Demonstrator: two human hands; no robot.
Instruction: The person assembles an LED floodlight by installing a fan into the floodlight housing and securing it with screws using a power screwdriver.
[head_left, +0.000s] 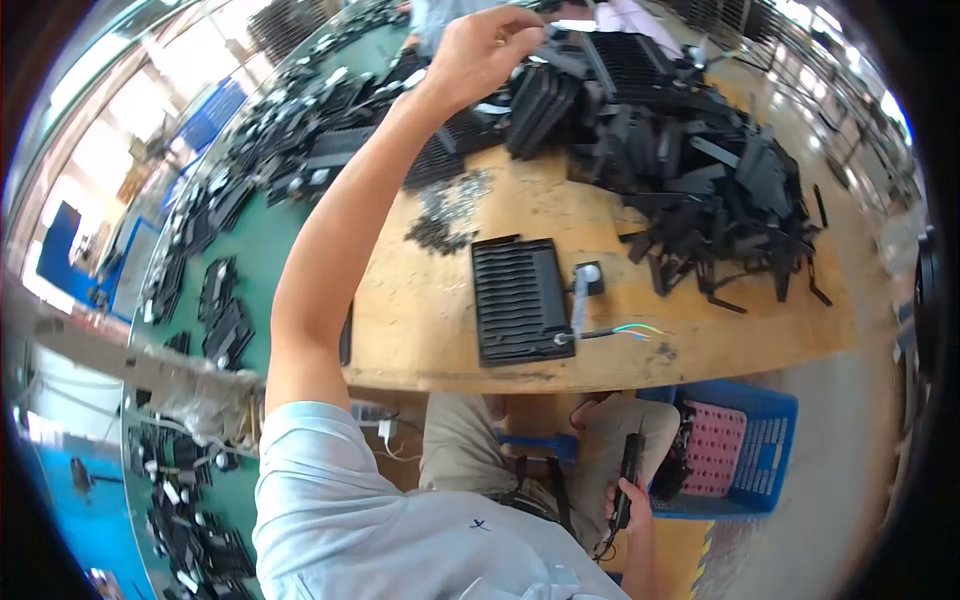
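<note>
My left hand (487,52) is stretched out over the far side of the wooden workbench, above dark stacked parts. Its thumb and fingers are curled towards each other; whatever may be between the tips I cannot make out. Low on the right, beside my knee, my right hand (633,503) is wrapped round a black electric screwdriver (630,470) held upright. On the bench in front of me lies a black finned lamp housing (515,300). A small black piece with a light round part (589,275) and a cable with coloured wire ends (630,330) lie at its right side.
Loose small screws (448,212) are spread behind the housing. Black brackets (700,190) are heaped at the back right. A green conveyor (262,240) with many black parts runs along the left. A blue crate (768,450) stands below right. Another person's clothing shows at the far end.
</note>
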